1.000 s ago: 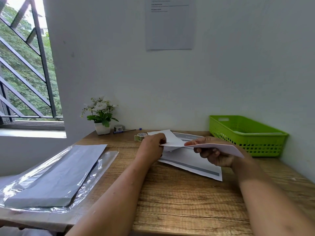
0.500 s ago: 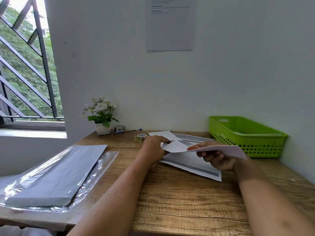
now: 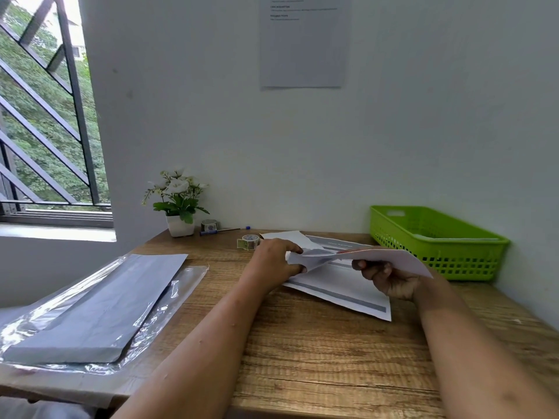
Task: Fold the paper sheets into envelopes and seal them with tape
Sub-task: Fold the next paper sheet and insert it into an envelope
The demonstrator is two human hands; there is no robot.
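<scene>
A white paper sheet (image 3: 393,260) is held just above the desk, partly folded, seen nearly edge-on. My left hand (image 3: 273,261) pinches its left end between thumb and fingers. My right hand (image 3: 385,278) holds it from below, fingers curled under the sheet and thumb on top. Under them a printed sheet with grey bands (image 3: 341,293) lies flat on the wooden desk (image 3: 317,358). A roll of patterned tape (image 3: 249,241) sits just left of my left hand. A ream of paper (image 3: 99,306) lies in opened clear wrap at the left.
A green plastic basket (image 3: 435,241) holding some paper stands at the back right against the wall. A small potted plant (image 3: 178,204), a second tape roll (image 3: 209,225) and a pen (image 3: 223,230) line the back edge. A window is at the left.
The held sheet's left end has been folded in further and my left hand has closed on it. My right hand has shifted slightly right and lower with the sheet.
</scene>
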